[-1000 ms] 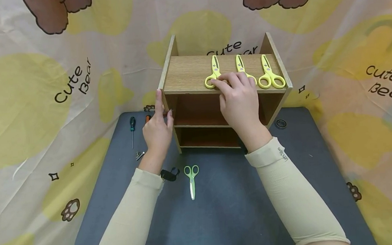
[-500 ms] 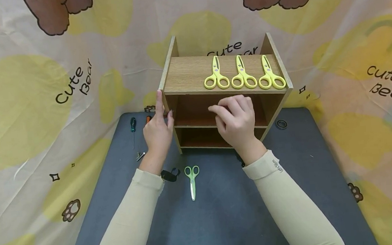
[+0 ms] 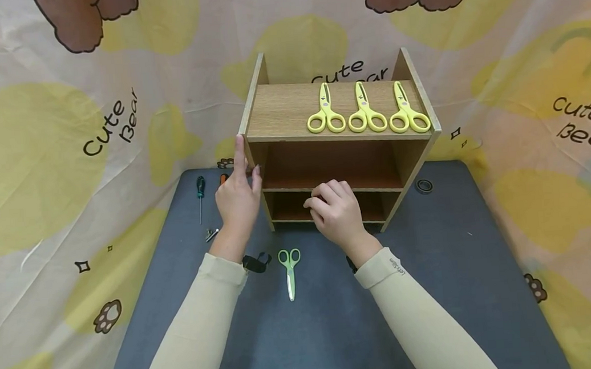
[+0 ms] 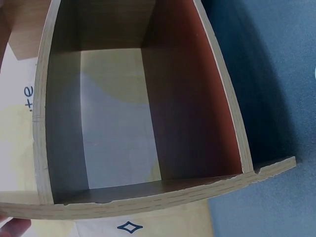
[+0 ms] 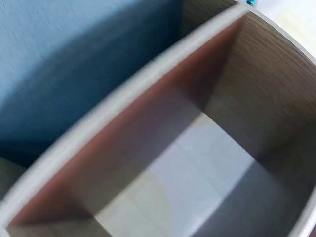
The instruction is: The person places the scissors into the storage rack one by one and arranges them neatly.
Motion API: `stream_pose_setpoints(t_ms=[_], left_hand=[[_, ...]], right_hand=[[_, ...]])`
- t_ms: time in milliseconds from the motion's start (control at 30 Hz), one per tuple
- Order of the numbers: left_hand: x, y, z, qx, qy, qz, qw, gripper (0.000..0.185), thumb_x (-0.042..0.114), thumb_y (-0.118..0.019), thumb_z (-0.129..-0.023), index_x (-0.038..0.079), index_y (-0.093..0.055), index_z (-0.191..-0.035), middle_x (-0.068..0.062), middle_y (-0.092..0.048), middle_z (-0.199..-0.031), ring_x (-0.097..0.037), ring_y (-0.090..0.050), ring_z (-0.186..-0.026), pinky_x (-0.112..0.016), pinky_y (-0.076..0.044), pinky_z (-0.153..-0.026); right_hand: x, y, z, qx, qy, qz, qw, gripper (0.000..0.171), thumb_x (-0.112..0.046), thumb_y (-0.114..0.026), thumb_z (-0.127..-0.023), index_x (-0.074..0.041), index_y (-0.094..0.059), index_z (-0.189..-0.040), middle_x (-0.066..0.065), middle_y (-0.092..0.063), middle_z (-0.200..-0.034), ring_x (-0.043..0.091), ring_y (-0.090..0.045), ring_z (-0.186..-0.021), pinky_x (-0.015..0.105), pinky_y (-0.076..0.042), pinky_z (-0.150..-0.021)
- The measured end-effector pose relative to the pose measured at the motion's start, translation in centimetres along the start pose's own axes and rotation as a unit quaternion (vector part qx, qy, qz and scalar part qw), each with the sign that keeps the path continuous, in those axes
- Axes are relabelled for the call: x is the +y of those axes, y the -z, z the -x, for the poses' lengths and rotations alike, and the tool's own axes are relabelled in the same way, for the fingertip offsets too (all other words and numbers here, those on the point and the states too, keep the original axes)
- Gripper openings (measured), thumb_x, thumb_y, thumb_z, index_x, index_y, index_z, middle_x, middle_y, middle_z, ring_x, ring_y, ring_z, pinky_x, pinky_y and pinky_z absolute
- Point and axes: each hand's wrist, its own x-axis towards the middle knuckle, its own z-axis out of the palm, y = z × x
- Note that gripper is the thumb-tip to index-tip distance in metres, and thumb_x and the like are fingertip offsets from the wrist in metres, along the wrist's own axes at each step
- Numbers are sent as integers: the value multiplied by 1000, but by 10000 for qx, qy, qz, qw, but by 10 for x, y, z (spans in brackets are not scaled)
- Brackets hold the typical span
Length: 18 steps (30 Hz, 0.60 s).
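My left hand (image 3: 236, 203) rests against the left side panel of a wooden shelf unit (image 3: 282, 108), index finger straight along its front edge. In the left wrist view, only a fingertip (image 4: 16, 227) shows beside the panel. My right hand (image 3: 336, 213) is in front of the lower shelf, fingers loosely curled, with nothing visible in them. On the top board lie three yellow scissors: a left pair (image 3: 326, 114), a middle pair (image 3: 366, 111) and a right pair (image 3: 407, 111), blades pointing to the back. A green pair of scissors (image 3: 290, 273) lies on the table, handles toward the shelf.
The shelf unit stands on a dark grey table (image 3: 306, 344) before a patterned cloth (image 3: 174, 73). A screwdriver (image 3: 200, 194), an orange-handled item (image 3: 223, 179) and small metal pieces (image 3: 211, 234) lie at left. A black tape roll (image 3: 424, 186) lies at right.
My right hand has left the middle yellow scissors and moved down and left, toward the front of the lower shelf. The left hand and all the scissors stay in place.
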Motion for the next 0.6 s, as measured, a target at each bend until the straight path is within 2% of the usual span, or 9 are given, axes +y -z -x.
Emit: stream_pose_setpoints(t_ms=[233,433,600], left_hand=[[1,1,0,20,20,19,10000,66,21,-59,-109,20,-25,-166,-18,-74,-122,-29,-47,-49,-42,-36,-50],[2,2,0,38,-23,21,10000,66,21,-59,-109,19,-26,-166,-19,-74,-122,-30,-48,-49,-42,-36,-50],[3,3,0,-25,23,11,10000,66,21,-58,-109,20,-25,-166,-18,-73,-125,-29,-47,-48,-41,-35,-50]], right_hand=[[-4,-21,28,-377,-630,18,9973,19,5,-68,-89,-9,-76,-80,7,-63,-87,26,-57,-77,41,-46,-69],[-11,-36,48,-1099,-996,-53,9889,17,2,-67,-92,-11,-77,-86,6,-63,-91,26,-58,-81,41,-48,-74],[-14,-43,58,-1748,-1042,-48,9791,15,-3,-67,-91,-13,-78,-93,4,-63,-94,24,-58,-85,42,-50,-80]])
